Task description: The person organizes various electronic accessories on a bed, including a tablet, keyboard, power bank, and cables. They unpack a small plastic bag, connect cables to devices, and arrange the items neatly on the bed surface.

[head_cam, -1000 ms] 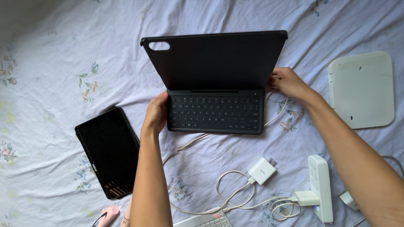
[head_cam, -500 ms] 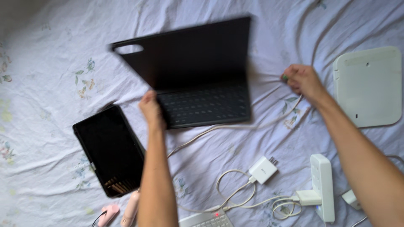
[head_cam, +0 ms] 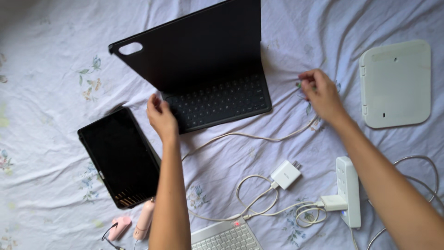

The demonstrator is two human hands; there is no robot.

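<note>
tablet (head_cam: 121,157) left of keyboard case (head_cam: 203,69)

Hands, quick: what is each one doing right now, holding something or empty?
Left hand: closed on the near left corner of the black keyboard case.
Right hand: fingers pinched on a small green-tipped thing by the white cable; what it is cannot be told.

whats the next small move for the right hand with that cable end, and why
Probably carry the cable end pinched in the right hand left toward the keyboard case, though no port is visible. The left hand grips the case's near left corner, and the cream cable lies slack across the sheet.
</note>
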